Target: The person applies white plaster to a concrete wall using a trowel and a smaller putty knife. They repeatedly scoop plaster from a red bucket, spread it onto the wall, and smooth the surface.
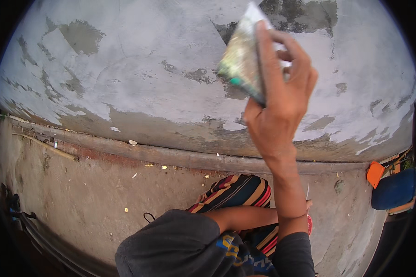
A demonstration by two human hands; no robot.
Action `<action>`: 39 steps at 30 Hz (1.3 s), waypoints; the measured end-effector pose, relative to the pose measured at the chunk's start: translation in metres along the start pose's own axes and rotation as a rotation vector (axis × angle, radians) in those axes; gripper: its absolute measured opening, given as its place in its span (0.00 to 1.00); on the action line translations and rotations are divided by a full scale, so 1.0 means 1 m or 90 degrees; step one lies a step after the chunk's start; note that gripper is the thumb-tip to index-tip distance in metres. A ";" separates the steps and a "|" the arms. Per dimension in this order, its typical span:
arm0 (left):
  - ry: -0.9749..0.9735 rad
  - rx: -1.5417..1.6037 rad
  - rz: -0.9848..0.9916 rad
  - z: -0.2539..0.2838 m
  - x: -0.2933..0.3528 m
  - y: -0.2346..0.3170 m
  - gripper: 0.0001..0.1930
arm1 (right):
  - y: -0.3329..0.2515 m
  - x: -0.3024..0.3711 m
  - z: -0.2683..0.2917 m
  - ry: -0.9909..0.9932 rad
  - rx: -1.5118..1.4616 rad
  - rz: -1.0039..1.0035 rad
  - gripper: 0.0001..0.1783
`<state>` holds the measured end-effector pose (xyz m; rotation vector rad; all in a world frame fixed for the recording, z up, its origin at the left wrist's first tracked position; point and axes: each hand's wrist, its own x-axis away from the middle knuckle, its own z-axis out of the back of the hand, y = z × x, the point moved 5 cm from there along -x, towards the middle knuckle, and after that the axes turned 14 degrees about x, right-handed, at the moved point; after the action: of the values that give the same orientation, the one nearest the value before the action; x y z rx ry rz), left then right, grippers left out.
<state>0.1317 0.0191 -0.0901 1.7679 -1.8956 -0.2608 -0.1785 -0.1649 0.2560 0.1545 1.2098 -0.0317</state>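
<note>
Raised in front of the wall, my right hand (282, 92) is closed around a flat, shiny packet (245, 55). The packet is whitish, yellow-green and brown, with a bright green spot near its lower edge; motion blurs it. My left forearm (245, 218) crosses my lap and passes behind my right forearm. Only a bit of my left hand (309, 203) shows past it, so its grip is hidden. Beside it a red, rounded thing (310, 225) is partly in view. My knees are covered by a striped cloth (235, 191).
A grey wall (138, 69) with peeling white paint rises ahead, with a low ledge (171, 156) along its foot. Small scraps dot the concrete floor (97, 194). A stick (48, 147) lies at left. At right are an orange object (375, 174) and a dark blue one (394, 189).
</note>
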 end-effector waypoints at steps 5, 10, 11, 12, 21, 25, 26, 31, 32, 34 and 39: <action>-0.027 0.021 -0.003 -0.009 0.000 0.002 0.22 | 0.069 -0.046 0.024 0.180 0.219 0.008 0.31; -0.034 0.019 -0.013 0.001 0.024 0.008 0.22 | -0.039 0.002 -0.061 0.085 0.059 0.017 0.46; -0.030 0.019 -0.018 0.004 0.027 0.010 0.22 | -0.067 0.026 -0.083 0.015 0.027 0.034 0.46; -0.036 0.024 -0.013 0.007 0.034 0.009 0.22 | -0.090 0.052 -0.102 -0.040 0.024 0.067 0.45; -0.051 0.061 0.030 0.023 0.060 0.007 0.22 | -0.152 0.248 -0.164 -0.641 -0.099 0.329 0.33; -0.049 0.038 0.062 0.034 0.029 0.001 0.22 | -0.094 0.067 -0.050 -0.464 -0.317 0.141 0.37; -0.035 0.043 0.063 0.043 0.017 0.005 0.22 | -0.066 0.016 -0.013 -0.346 -0.294 0.115 0.40; -0.060 0.057 0.132 0.022 -0.040 -0.026 0.22 | 0.123 -0.075 0.110 0.199 0.173 -0.152 0.25; -0.060 0.060 0.143 0.021 -0.047 -0.032 0.22 | 0.148 -0.083 0.119 0.226 0.266 -0.163 0.25; -0.053 0.069 0.159 0.025 -0.061 -0.042 0.22 | 0.168 -0.090 0.117 0.222 0.328 -0.184 0.25; -0.048 0.075 0.183 0.037 -0.080 -0.064 0.22 | 0.082 -0.116 0.060 0.209 0.325 -0.085 0.34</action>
<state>0.1690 0.0808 -0.1721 1.5489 -2.2290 -0.1131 -0.1547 -0.0991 0.3931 0.5412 1.5204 -0.4484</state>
